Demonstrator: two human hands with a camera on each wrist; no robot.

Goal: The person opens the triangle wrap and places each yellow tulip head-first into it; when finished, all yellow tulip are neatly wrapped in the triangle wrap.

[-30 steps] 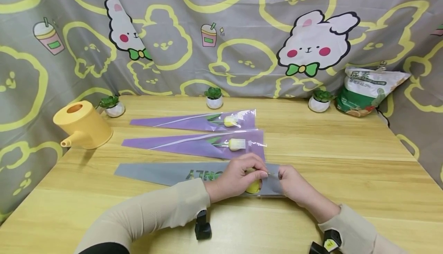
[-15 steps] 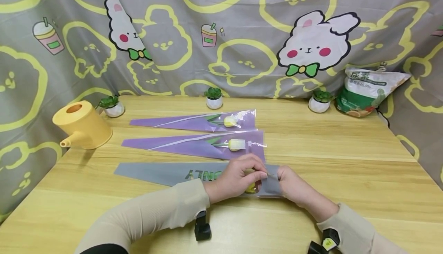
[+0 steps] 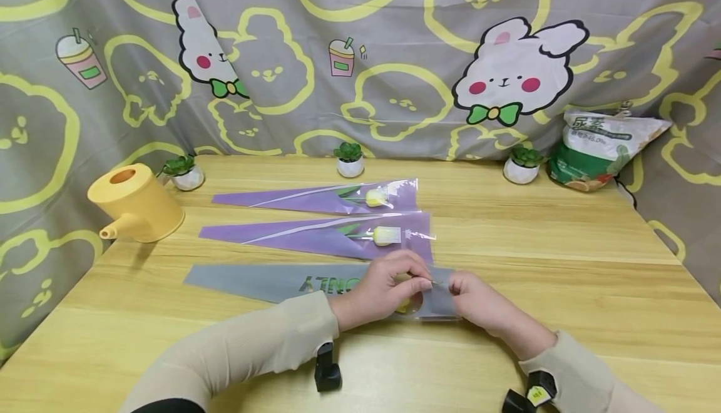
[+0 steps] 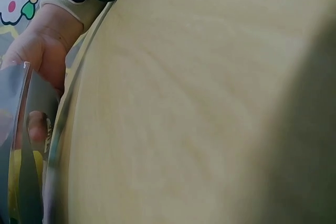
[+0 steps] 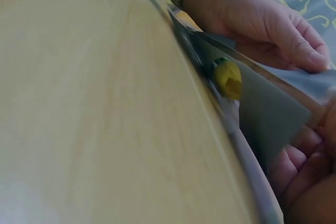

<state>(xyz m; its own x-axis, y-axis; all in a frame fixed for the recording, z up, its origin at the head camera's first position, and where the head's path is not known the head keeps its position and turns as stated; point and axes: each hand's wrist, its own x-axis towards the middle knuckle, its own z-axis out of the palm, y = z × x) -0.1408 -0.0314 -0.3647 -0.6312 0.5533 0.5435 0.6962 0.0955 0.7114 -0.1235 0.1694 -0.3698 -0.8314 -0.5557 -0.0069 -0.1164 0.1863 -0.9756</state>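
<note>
A grey flower sleeve (image 3: 242, 278) lies across the table, with "ONLY" lettering seen reversed. A yellow artificial tulip (image 5: 229, 80) shows inside it. My left hand (image 3: 385, 288) lies over the sleeve above the bloom, thumb and index finger pinching its film near the wide end. My right hand (image 3: 479, 303) is at that wide end, fingers curled at the film's edge. In the right wrist view, the sleeve's mouth gapes, one grey flap raised in front of my right fingers (image 5: 310, 169). In the left wrist view, the sleeve (image 4: 39, 98) partly covers the right hand (image 4: 44, 53).
Two purple sleeves, a nearer one (image 3: 304, 234) and a farther one (image 3: 293, 199), each hold a pale yellow tulip. A yellow watering can (image 3: 149, 206) stands left. Small potted succulents (image 3: 349, 166) line the back, and a green-white bag (image 3: 591, 156) sits at the back right.
Both hands stay at the sleeve's wide end with only slight shifts. The tulip bloom is more covered by the left hand now than a second ago.
</note>
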